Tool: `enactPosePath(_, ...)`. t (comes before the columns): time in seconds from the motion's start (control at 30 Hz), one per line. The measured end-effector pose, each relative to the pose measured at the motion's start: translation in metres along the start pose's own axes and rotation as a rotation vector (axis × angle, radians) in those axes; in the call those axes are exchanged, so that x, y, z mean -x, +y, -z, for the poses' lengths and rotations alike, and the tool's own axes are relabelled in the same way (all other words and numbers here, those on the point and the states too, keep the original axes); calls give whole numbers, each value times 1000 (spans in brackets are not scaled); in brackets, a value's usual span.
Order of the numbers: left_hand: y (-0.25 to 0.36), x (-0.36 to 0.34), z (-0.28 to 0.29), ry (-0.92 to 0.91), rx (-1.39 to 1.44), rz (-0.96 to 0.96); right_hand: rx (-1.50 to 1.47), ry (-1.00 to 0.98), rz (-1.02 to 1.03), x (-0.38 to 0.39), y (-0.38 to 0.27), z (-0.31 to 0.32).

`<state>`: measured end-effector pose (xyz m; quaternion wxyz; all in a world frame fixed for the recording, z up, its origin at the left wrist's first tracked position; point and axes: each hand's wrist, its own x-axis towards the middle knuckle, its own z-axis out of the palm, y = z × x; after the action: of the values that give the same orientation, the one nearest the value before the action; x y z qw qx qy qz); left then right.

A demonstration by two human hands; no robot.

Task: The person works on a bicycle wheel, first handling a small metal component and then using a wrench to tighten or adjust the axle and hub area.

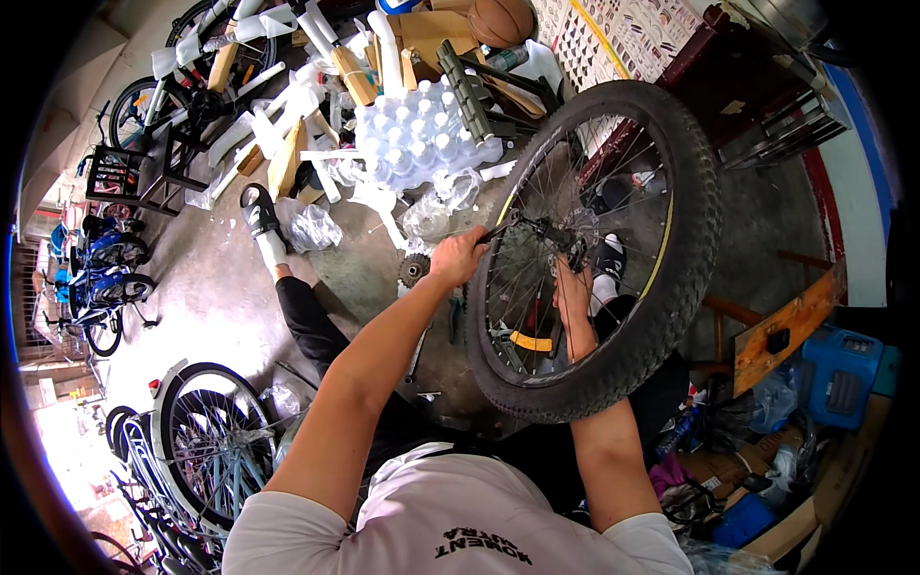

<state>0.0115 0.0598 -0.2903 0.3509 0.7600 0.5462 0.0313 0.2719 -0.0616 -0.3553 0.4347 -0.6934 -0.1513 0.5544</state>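
Observation:
A bicycle wheel with a knobby black tyre stands tilted between my legs. My left hand is closed on the handle of a dark wrench-like tool, whose far end reaches the wheel hub. Behind the spokes, my right hand is closed near the hub's other side; the spokes partly cover it, and I cannot make out what it grips. On the floor left of the wheel lies a toothed sprocket cluster. Through the spokes shows a yellow-handled tool.
Shrink-wrapped bottles stand ahead amid plastic wrap and cardboard. Pliers lie near the wheel. Parked bicycles line the left side. At right are a wooden board, a blue case and piled bags and boxes.

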Motion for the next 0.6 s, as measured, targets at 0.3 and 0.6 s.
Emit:
enactPosePath(0.3, 58, 47, 15, 66, -50, -25, -20, -48, -42, -10, 7, 9)
enactPosePath(0.6, 123, 60, 56, 350, 151, -282, -112, 51, 125, 11, -3, -9)
